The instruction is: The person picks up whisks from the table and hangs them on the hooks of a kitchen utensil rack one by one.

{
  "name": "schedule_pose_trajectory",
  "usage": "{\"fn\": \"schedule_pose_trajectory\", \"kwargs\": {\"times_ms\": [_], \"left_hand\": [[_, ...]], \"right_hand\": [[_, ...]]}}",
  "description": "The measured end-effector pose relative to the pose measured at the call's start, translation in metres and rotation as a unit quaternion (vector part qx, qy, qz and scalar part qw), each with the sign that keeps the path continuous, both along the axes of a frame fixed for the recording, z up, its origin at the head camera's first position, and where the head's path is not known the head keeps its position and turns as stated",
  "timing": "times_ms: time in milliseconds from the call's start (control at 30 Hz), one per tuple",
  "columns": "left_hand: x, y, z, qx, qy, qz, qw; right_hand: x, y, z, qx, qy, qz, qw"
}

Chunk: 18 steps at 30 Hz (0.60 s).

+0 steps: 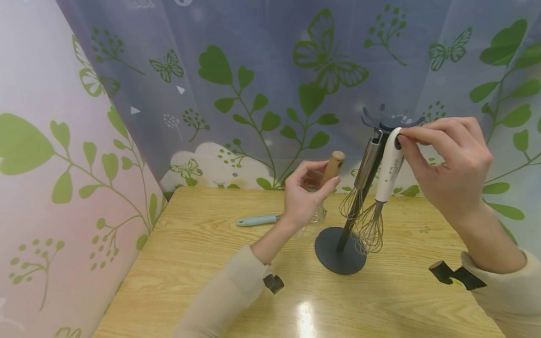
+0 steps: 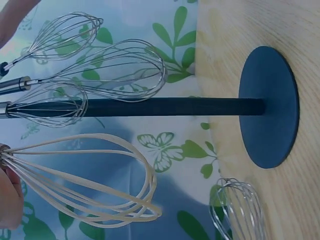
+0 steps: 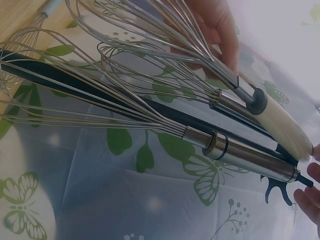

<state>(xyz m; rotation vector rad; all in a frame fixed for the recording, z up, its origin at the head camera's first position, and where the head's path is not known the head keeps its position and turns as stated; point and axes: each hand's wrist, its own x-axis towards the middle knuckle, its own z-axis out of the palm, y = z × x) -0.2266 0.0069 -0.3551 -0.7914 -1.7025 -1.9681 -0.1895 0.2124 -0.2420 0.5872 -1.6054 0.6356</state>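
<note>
While right hand (image 1: 454, 164) pinches whisk (image 1: 386, 176) — grained table (image 1: 198, 267), leafy backdrop (image 1: 262, 37), pinkish wall (image 1: 29, 213).

Five whisks (image 1: 367, 164), one stand (image 2: 200, 106), one table (image 1: 190, 267), one left hand (image 1: 302, 199), one right hand (image 1: 454, 164).
Around the stand's base (image 1: 334, 260), head view: two steel-handled whisks (image 3: 255, 162) and one white-handled whisk (image 1: 386, 176) towards one o'clock, one wooden-handled whisk (image 1: 332, 168) near twelve, one blue-handled whisk (image 1: 258, 220) near ten; hands at eleven and two.

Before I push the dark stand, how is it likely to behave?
The stand may tip if pushed high, since whisks hang near its top. Its flat, round base probably won't roll, and the straight post looks stiff.
</note>
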Motion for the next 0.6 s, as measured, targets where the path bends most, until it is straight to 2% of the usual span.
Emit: {"fn": "schedule_pose_trajectory", "kwargs": {"times_ms": [300, 600], "left_hand": [[-0.003, 0.002, 0.021, -0.002, 0.044, -0.002, 0.999], [-0.004, 0.001, 0.034, -0.01, 0.053, -0.006, 0.9985]], "right_hand": [[-0.001, 0.0, 0.0, 0.002, -0.003, 0.005, 1.0], [0.0, -0.001, 0.001, -0.002, -0.001, 0.007, 1.0]]}}
